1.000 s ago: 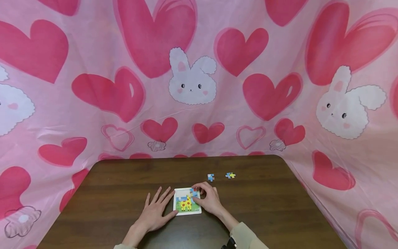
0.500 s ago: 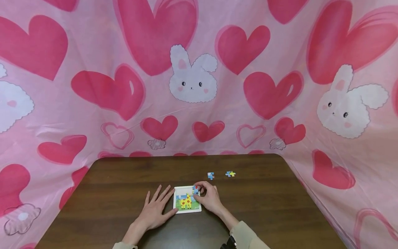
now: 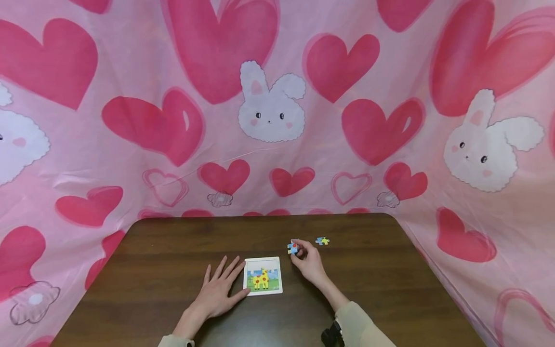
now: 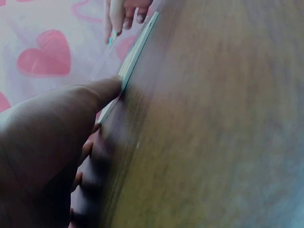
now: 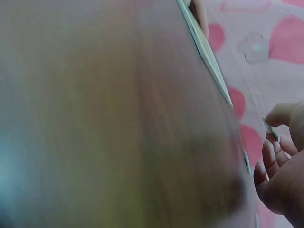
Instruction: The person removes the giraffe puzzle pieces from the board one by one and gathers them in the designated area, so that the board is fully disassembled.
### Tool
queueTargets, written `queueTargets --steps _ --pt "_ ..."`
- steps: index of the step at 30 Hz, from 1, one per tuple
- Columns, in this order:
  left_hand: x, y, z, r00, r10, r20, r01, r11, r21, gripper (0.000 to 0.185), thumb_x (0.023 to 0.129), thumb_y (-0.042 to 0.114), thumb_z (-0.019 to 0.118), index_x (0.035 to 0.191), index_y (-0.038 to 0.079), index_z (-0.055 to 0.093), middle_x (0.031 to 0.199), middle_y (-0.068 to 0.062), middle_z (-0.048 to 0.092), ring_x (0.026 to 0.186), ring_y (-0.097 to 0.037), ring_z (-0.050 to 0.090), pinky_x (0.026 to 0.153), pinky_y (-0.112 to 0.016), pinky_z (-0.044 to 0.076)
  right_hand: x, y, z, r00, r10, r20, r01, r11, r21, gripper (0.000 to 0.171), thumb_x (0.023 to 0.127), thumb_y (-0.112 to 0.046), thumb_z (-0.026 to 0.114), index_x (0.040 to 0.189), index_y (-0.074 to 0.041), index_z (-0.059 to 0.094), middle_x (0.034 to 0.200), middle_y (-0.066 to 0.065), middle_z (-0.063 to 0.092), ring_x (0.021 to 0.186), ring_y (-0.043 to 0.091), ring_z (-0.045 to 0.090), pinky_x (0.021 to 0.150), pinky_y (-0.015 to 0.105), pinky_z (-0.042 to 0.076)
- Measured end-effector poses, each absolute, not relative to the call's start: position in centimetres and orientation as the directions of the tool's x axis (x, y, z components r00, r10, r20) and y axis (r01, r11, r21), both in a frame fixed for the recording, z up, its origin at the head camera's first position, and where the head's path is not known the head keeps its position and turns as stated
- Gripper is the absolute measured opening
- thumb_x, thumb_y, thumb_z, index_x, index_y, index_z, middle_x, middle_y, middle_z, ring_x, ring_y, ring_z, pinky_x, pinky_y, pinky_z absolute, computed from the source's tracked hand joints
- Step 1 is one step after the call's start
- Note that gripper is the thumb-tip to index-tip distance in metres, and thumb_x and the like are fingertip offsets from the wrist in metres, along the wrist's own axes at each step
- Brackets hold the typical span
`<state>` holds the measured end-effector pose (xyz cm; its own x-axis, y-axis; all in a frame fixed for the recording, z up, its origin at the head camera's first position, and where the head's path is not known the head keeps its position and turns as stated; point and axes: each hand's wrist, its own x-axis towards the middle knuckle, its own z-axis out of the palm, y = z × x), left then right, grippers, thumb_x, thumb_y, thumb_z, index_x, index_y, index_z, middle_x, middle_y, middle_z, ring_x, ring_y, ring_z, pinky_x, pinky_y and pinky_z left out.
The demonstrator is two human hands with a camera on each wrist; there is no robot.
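A framed puzzle tray (image 3: 263,263) lies on the table, its lower part filled with a yellow giraffe picture and its upper strip white. My left hand (image 3: 217,293) rests flat with fingers spread, thumb and fingertip at the tray's left edge. In the left wrist view that thumb touches the side of the tray (image 4: 138,50). To the tray's upper right, my right hand (image 3: 310,262) pinches a blue puzzle piece (image 3: 292,248) with a red dot between thumb and fingers. The right wrist view shows the piece (image 5: 271,129) edge-on, raised off the table.
A blue and yellow puzzle piece (image 3: 323,241) lies to the right of the right hand. Another loose piece is mostly hidden behind the held one. The brown wooden table (image 3: 173,246) meets a pink curtain (image 3: 321,144) printed with hearts and rabbits.
My right hand has moved from the tray's upper right corner up and to the right, carrying the red-dotted puzzle piece. The left hand has stayed at the tray's edge.
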<state>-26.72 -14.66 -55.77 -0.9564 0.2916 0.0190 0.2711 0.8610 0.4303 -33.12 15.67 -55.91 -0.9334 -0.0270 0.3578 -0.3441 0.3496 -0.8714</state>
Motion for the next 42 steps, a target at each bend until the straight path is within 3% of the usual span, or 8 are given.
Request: queueTargets --steps 9,14,30,36,39,42 --pt "-26.7 -14.7 -55.9 -0.955 0.296 0.027 0.278 0.859 0.429 0.087 0.099 0.071 0.066 0.169 0.025 0.046 0.180 -0.004 0.038 0.171 -0.043 0.021 0.130 -0.083 0.008 -35.3 21.5 -54.8 -0.932 0.104 0.348 -0.244 0.532 -0.811 0.045 0.088 0.007 0.078 0.132 0.010 0.072 0.103 0.022 0.071 0.086 0.014 0.062 0.080 0.023 0.046" --pt "-26.7 -14.8 -56.1 -0.952 0.299 0.059 0.293 0.843 0.452 0.085 0.098 0.068 0.070 0.167 0.023 0.049 0.178 -0.008 0.041 0.169 -0.046 0.024 0.128 -0.084 0.009 -36.2 24.8 -54.4 -0.935 0.141 0.324 -0.175 0.610 -0.772 0.045 0.090 0.006 0.076 0.134 0.011 0.071 0.104 0.023 0.070 0.086 0.014 0.062 0.082 0.026 0.047" --pt "-26.9 -14.7 -56.1 -0.951 0.304 0.061 0.299 0.848 0.437 0.085 0.098 0.068 0.068 0.168 0.023 0.048 0.178 -0.008 0.041 0.170 -0.045 0.024 0.129 -0.083 0.009 -36.8 29.7 -54.5 -0.962 0.101 0.255 -0.107 0.719 -0.687 0.047 0.090 0.004 0.072 0.135 0.015 0.068 0.109 0.028 0.069 0.092 0.029 0.067 0.083 0.032 0.052" --pt "-26.9 -14.7 -55.9 -0.953 0.298 0.048 0.288 0.850 0.442 0.085 0.098 0.067 0.070 0.168 0.023 0.048 0.178 -0.008 0.041 0.170 -0.046 0.023 0.129 -0.083 0.008 -36.6 30.5 -54.4 -0.951 0.061 0.303 -0.149 0.766 -0.625 0.048 0.086 0.002 0.070 0.131 0.017 0.068 0.104 0.029 0.068 0.092 0.039 0.066 0.085 0.056 0.054" --pt "-26.9 -14.7 -55.8 -0.954 0.297 0.031 0.280 0.855 0.436 0.086 0.098 0.069 0.068 0.168 0.024 0.047 0.179 -0.007 0.040 0.171 -0.044 0.022 0.130 -0.083 0.008 -36.6 30.8 -54.3 -0.955 0.064 0.288 -0.123 0.800 -0.587 0.048 0.087 0.000 0.070 0.133 0.015 0.068 0.111 0.033 0.069 0.105 0.049 0.067 0.091 0.070 0.051" --pt "-26.8 -14.7 -55.8 -0.955 0.296 0.020 0.275 0.858 0.434 0.086 0.099 0.069 0.068 0.169 0.024 0.046 0.180 -0.006 0.038 0.171 -0.044 0.021 0.130 -0.083 0.008 -36.8 31.1 -54.2 -0.968 0.066 0.242 -0.087 0.817 -0.570 0.047 0.091 -0.001 0.069 0.136 0.014 0.067 0.125 0.038 0.067 0.122 0.058 0.062 0.098 0.076 0.048"
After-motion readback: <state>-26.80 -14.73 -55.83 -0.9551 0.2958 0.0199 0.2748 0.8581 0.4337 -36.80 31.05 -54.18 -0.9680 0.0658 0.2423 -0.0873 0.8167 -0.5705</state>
